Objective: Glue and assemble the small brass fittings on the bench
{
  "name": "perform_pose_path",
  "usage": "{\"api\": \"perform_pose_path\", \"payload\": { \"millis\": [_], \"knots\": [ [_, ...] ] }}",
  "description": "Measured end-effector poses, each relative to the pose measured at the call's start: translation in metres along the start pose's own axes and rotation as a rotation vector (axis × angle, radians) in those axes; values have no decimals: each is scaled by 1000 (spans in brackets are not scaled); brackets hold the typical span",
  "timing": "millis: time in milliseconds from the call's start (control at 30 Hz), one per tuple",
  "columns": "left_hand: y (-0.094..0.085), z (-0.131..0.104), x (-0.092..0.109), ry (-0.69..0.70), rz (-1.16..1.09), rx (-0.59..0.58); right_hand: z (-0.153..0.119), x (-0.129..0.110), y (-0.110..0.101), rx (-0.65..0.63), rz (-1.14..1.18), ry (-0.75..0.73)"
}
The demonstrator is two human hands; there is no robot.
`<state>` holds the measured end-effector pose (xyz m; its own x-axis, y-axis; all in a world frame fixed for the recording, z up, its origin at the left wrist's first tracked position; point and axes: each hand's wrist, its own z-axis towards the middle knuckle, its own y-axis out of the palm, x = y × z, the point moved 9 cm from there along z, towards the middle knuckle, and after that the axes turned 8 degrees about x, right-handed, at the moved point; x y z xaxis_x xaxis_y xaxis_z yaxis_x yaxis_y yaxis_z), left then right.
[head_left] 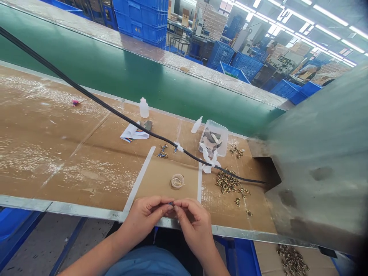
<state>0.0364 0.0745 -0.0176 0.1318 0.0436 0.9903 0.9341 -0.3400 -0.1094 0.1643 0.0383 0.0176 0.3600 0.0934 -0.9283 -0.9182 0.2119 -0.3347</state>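
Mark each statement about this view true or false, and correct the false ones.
1. The left hand and right hand meet at the fingers around something small and blue. True.
2. The round clear cup is right of the largest parts pile. False: the cup is left of the pile.
3. White tape strips run on both sides of the cup. True.
4. The rectangular plastic box is empty. False: the box holds grey pieces.
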Motion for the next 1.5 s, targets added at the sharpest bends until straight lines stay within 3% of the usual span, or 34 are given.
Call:
{"api": "perform_pose_path", "payload": {
  "millis": [167, 267, 467, 733, 900, 1000, 1167, 1300, 1500],
  "knots": [
    [-16, 5, 15, 166, 133, 88, 9, 14, -23, 175, -112, 38],
    [-23, 10, 19, 194, 173, 134, 19, 17, -35, 263, -253, 2],
    [-28, 13, 11, 140, 158, 220, 35, 10, -26, 240, -271, -68],
    [-27, 12, -4, 65, 111, 262, 36, -11, -23, 229, -400, -213],
    [-27, 11, -3, 91, 112, 275, 37, -6, -21, 184, -387, -194],
    [-28, 10, -3, 98, 114, 285, 35, -5, -30, 230, -308, -149],
    [-28, 10, -3, 102, 110, 290, 28, -22, -43, 274, -247, -159],
    [-27, 11, -2, 111, 105, 289, 24, -34, -37, 220, -249, -195],
    [-27, 10, 4, 128, 93, 293, 21, -34, -28, 174, -267, -200]
  ]
}}
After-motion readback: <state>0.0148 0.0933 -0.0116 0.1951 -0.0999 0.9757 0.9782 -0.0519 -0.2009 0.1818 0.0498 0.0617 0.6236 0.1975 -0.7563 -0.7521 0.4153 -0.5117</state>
